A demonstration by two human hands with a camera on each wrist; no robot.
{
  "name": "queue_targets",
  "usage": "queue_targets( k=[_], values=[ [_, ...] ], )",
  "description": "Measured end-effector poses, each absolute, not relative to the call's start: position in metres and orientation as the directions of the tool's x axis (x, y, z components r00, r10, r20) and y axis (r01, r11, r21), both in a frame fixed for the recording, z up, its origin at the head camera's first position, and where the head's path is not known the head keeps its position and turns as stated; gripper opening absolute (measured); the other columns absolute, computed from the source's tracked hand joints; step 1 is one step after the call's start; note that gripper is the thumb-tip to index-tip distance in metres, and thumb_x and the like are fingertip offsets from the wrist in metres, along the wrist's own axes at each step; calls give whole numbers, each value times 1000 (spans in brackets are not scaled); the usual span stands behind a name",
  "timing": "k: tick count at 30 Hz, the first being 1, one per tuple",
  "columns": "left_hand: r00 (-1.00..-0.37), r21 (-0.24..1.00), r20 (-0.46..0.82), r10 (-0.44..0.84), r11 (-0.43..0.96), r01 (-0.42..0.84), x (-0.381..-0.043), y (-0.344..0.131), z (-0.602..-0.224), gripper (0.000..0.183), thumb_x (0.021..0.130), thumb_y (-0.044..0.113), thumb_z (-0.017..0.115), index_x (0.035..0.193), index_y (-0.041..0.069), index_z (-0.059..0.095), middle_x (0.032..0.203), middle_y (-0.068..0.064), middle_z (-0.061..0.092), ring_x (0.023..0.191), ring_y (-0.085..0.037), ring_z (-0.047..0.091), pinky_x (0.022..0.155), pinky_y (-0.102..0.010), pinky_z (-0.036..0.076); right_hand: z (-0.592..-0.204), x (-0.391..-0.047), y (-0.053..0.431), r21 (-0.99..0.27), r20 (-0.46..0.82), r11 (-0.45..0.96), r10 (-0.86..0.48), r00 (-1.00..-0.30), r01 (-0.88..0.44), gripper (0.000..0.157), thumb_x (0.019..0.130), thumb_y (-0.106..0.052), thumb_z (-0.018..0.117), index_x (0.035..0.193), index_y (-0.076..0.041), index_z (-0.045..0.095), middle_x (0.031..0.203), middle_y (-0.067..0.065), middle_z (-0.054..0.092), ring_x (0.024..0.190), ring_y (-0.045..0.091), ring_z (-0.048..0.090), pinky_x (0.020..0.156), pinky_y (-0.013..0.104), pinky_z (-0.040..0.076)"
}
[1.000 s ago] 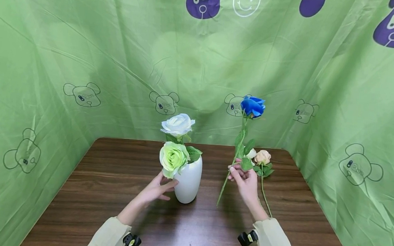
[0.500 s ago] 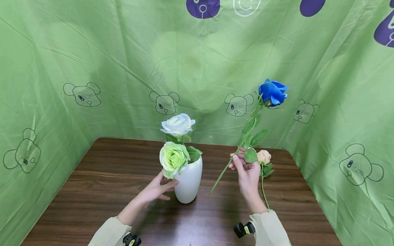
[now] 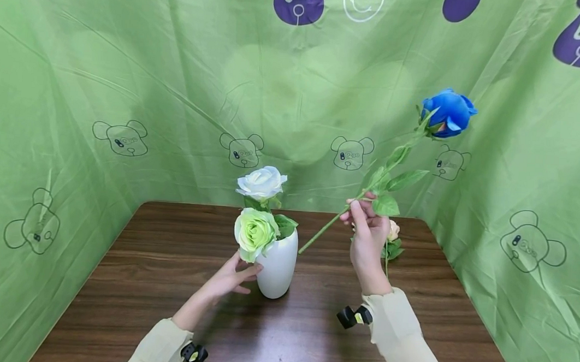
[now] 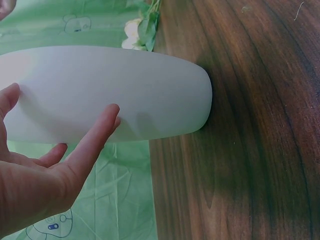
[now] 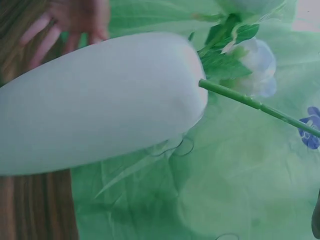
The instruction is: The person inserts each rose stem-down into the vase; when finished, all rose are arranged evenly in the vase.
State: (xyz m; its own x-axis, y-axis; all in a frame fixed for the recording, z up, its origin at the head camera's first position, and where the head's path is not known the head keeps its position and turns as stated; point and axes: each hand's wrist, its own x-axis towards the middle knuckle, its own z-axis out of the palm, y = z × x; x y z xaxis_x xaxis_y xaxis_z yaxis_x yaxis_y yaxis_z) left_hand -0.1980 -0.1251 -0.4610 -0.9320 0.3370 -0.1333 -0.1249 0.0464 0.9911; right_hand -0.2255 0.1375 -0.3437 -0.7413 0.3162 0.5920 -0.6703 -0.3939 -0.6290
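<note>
Tilted up to the right, a blue rose [image 3: 449,114] has its green stem pinched between the thumb and fingers of my right hand [image 3: 369,242]. The cut end of that stem [image 5: 240,97] overlaps the vase's mouth in the right wrist view. A white vase [image 3: 276,268] stands upright on the table, bearing a pale blue-white rose [image 3: 262,183] and a light green rose [image 3: 255,231]. My left hand [image 3: 229,279] lies against the vase's left side, its fingers spread and fairly straight; the left wrist view shows fingertips [image 4: 114,109] at the vase wall.
A peach rose [image 3: 393,231] with green leaves lies on the brown wooden table [image 3: 168,251], partly hidden behind my right hand. Green printed cloth [image 3: 294,104] hangs behind the table and on both sides. Each wrist wears a small black camera.
My right hand has raised the blue rose, tilting its bloom up and right while the stem's lower end swings up and left to the vase. My left hand and the vase stay put.
</note>
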Motion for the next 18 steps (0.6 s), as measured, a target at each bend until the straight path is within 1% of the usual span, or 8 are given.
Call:
queue_targets(
  k=[3,8,10,12,15,18],
  values=[
    [-932,990,-139,334,51,-129,-200,-125,-465,63,87,24,58,137,16,20,126,-25,33,102,-44,47,65,-46,50,-335,-230,131,-606,580,-411,357,-732,-681,20,84,4,56,100,1,46,79,14,62,54,17,57,49,23,45],
    [-932,990,-143,333,47,-135,-199,-125,-463,64,87,24,58,137,16,19,126,-26,33,102,-45,46,65,-46,50,-328,-236,122,-622,591,-351,376,-714,-700,23,84,1,57,102,3,44,80,14,62,55,16,58,50,23,44],
    [-931,990,-141,336,46,-133,-197,-125,-458,64,87,22,58,137,14,19,125,-27,33,102,-47,46,65,-46,50,-329,-238,119,-630,613,-320,354,-706,-707,26,84,0,57,105,7,43,81,15,61,56,17,58,50,23,44],
    [-929,990,-139,343,46,-131,-193,-124,-450,64,87,21,58,137,13,19,125,-28,33,103,-47,45,66,-46,50,-331,-239,115,-640,640,-284,318,-700,-714,26,84,0,57,107,6,44,82,16,61,57,17,58,51,23,44],
    [-927,992,-130,351,49,-121,-188,-122,-440,63,88,20,57,137,10,19,124,-29,32,102,-48,45,66,-47,50,-336,-240,109,-653,683,-218,246,-688,-726,23,84,0,56,105,4,48,82,17,61,58,17,59,50,25,46],
    [-928,991,-132,350,49,-122,-188,-122,-438,62,87,20,57,137,10,20,124,-29,33,102,-48,45,66,-47,50,-344,-239,100,-679,703,-128,173,-690,-723,20,83,1,57,102,3,51,81,17,61,57,19,58,48,26,48]
  ],
)
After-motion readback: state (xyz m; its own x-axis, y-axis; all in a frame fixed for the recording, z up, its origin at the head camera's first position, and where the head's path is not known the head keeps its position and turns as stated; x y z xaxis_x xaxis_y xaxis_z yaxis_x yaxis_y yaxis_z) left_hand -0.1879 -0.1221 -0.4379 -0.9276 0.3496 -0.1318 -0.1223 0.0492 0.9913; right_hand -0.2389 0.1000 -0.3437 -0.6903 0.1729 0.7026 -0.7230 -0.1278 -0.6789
